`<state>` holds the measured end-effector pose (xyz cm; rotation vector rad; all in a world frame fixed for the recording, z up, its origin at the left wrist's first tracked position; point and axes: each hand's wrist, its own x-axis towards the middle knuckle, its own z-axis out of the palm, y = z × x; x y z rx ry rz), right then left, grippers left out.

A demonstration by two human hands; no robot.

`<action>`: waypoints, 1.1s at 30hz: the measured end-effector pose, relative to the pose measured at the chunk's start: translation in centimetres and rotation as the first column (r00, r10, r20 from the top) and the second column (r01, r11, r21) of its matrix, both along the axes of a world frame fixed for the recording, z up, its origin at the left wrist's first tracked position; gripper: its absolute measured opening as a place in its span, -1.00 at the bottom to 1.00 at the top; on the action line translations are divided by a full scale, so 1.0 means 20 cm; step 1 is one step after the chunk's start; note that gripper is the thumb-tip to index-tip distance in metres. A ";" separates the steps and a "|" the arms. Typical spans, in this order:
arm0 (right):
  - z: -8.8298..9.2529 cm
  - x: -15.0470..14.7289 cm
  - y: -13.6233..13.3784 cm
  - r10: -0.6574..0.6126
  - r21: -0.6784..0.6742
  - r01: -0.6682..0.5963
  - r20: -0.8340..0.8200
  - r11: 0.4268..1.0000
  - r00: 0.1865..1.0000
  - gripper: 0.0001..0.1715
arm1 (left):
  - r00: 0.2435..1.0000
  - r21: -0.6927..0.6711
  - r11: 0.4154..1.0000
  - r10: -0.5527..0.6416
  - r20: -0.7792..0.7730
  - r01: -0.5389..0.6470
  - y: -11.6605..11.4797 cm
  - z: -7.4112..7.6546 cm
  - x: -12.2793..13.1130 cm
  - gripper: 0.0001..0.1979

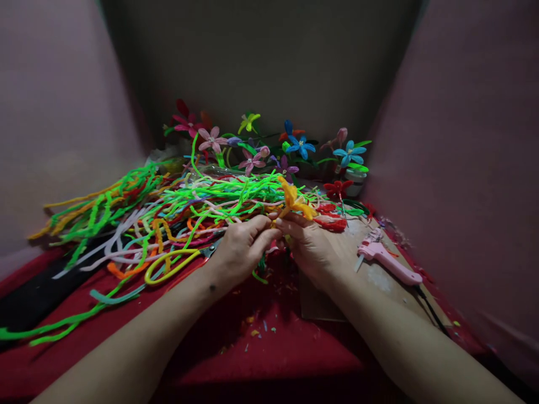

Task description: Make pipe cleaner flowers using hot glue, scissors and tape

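Observation:
My left hand [241,248] and my right hand [306,242] meet at the middle of the view, fingers pinched together. Between them they hold a yellow-orange pipe-cleaner flower [295,203], which sticks up just above the fingertips. Right behind the hands lies a big loose heap of pipe cleaners [168,210] in green, yellow, orange, white and pink. A few red pipe-cleaner pieces [332,223] lie just to the right of my right hand.
Finished pipe-cleaner flowers [269,147] in pink, blue, purple and green stand at the back. A pink glue gun [385,257] lies on a brown board [370,280] at the right. Red cloth [269,348] with small scraps covers the surface. Pink walls close in on both sides.

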<state>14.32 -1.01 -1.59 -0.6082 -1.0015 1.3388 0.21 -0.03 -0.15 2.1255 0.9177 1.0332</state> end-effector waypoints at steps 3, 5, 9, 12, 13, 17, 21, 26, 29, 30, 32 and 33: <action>-0.01 -0.01 0.00 -0.025 0.054 0.025 0.017 0.998 1.000 -0.86 | 0.965 0.470 0.877 0.204 -0.164 -0.105 0.02 -0.06 0.00 -0.85; -0.01 -0.01 0.00 -0.038 0.080 0.034 0.053 0.996 0.998 -0.85 | 0.955 0.545 0.831 0.238 -0.177 -0.106 0.02 -0.08 -0.01 -0.80; 0.00 0.00 -0.01 -0.046 0.079 0.035 0.139 0.996 0.989 -0.79 | 0.973 0.407 0.902 0.201 -0.109 -0.141 0.01 -0.05 -0.01 -0.80; 0.01 0.01 -0.02 -0.044 0.077 0.030 0.189 0.997 0.981 -0.76 | 0.988 0.194 0.971 0.149 -0.028 -0.141 -0.01 0.00 0.00 -0.82; 0.01 0.02 -0.02 -0.046 0.077 0.031 0.205 0.997 0.978 -0.76 | 0.992 0.102 0.987 0.127 0.006 -0.127 -0.02 0.01 0.00 -0.82; 0.01 0.04 -0.01 -0.010 0.055 -0.003 0.246 0.998 0.969 -0.77 | 0.981 -0.371 0.927 0.021 0.193 0.053 -0.02 0.06 0.00 -0.70; 0.00 0.04 0.00 0.110 0.019 -0.113 0.116 0.993 0.987 -0.74 | 0.882 -0.640 0.669 -0.049 0.469 0.378 -0.01 0.07 -0.01 -0.81; 0.01 0.02 -0.02 0.157 -0.082 -0.161 -0.048 0.984 0.986 -0.73 | 0.750 -0.645 0.445 -0.099 0.654 0.622 0.01 0.04 -0.02 -0.88; 0.02 0.01 -0.03 0.101 -0.128 -0.112 -0.089 0.985 0.991 -0.75 | 0.769 -0.641 0.474 -0.134 0.625 0.604 0.00 0.04 -0.01 -0.85; 0.02 0.01 -0.03 0.087 -0.122 -0.099 -0.097 0.988 0.991 -0.77 | 0.797 -0.639 0.521 -0.143 0.587 0.565 0.00 0.05 -0.01 -0.83; 0.01 0.01 -0.02 0.073 -0.103 -0.084 -0.109 0.991 0.991 -0.83 | 0.883 -0.603 0.680 -0.146 0.446 0.417 -0.01 0.05 0.00 -0.78; 0.01 0.01 -0.01 0.065 -0.102 -0.077 -0.114 0.992 0.991 -0.85 | 0.930 -0.547 0.777 -0.130 0.345 0.312 -0.01 0.05 0.00 -0.75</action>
